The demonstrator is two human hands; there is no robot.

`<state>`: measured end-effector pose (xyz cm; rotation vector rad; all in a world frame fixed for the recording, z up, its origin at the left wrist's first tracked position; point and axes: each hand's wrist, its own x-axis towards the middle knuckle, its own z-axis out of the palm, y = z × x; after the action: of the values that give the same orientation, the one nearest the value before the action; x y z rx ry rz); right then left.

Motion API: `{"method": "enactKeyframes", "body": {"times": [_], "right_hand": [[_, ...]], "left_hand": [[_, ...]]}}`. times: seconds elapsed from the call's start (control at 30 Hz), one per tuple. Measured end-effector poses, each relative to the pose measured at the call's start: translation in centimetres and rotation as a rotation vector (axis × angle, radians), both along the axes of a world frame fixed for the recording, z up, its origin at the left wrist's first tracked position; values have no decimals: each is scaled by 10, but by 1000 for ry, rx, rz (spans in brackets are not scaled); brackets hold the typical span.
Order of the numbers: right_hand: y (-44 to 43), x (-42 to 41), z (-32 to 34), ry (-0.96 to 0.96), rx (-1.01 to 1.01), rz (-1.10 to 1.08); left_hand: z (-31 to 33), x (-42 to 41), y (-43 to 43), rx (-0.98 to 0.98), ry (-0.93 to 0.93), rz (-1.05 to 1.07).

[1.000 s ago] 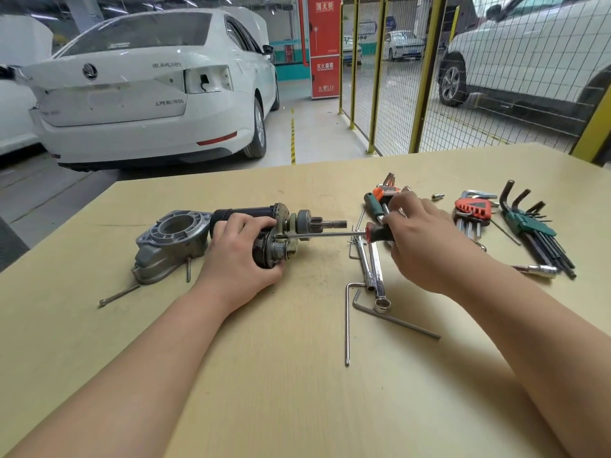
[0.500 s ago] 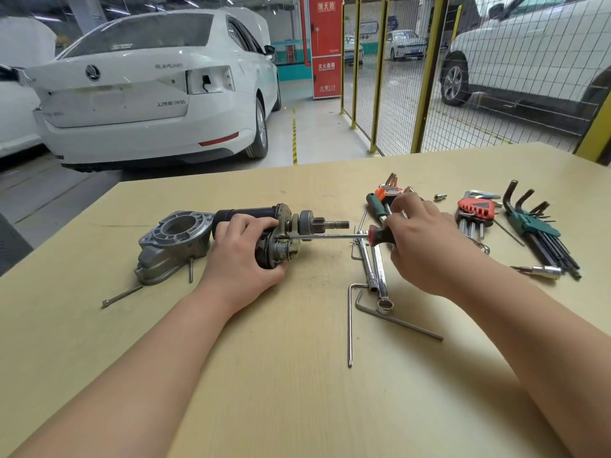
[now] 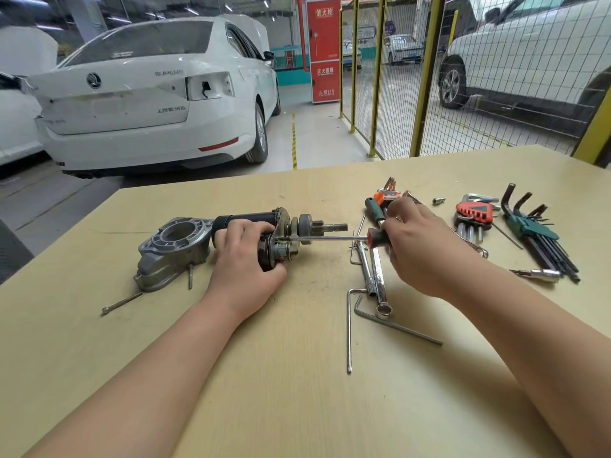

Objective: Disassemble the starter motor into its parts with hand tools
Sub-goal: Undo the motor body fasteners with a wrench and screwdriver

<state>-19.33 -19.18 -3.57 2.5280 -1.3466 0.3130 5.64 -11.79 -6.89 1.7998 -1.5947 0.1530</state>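
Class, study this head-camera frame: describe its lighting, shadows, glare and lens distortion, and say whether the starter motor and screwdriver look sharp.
Head view: soft, even overhead light; only faint shadows beside the left hand and the L-shaped hex keys; ceiling lights glare on the white car's rear window; the wide-angle lens makes the yellow fence posts lean; the starter motor and screwdriver look sharp.

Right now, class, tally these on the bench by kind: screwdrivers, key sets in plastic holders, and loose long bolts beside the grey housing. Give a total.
Screwdrivers: 2 (red-handled screwdriver, green-handled screwdriver)
Key sets: 3 (orange key set, red key set, green key set)
Long bolts: 2 (left bolt, right bolt)
Total: 7
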Motion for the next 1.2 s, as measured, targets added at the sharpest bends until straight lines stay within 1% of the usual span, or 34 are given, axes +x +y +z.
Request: {"method": "enactKeyframes", "body": {"times": [0.1, 0.2, 0.27, 0.37, 0.47, 0.53, 0.67, 0.73, 0.87, 0.93, 1.13, 1.2], "right_hand": [[0, 2, 3, 35, -64, -23], [-1, 5, 7, 12, -81, -79], [-3, 5, 4, -26, -53, -53], [-4, 2, 0, -28, 31, 12], [-4, 2, 1, -40, -39, 37], [-5, 4, 2, -34, -74, 14], [-3, 9, 2, -63, -49, -76], [-3, 10, -1, -77, -58, -63], [-2, 7, -2, -86, -7, -14], [-2, 6, -1, -83, -22, -11], [-2, 11, 2, -73, -12, -102], [-3, 11, -1, -77, -18, -91]], "left_hand": [[0, 1, 0, 4, 5, 3], [0, 1, -1, 3, 6, 1], [0, 2, -1, 0, 9, -1], [-1, 2, -1, 6, 7, -4], [0, 2, -1, -1, 2, -5], [0, 2, 0, -3, 2, -5], [0, 2, 0, -5, 3, -10], [0, 2, 0, -5, 2, -11], [1, 3, 0, 2, 2, -18], [1, 3, 0, 6, 2, -21], [0, 4, 0, 4, 5, -20], [0, 3, 0, 4, 6, -23]]}}
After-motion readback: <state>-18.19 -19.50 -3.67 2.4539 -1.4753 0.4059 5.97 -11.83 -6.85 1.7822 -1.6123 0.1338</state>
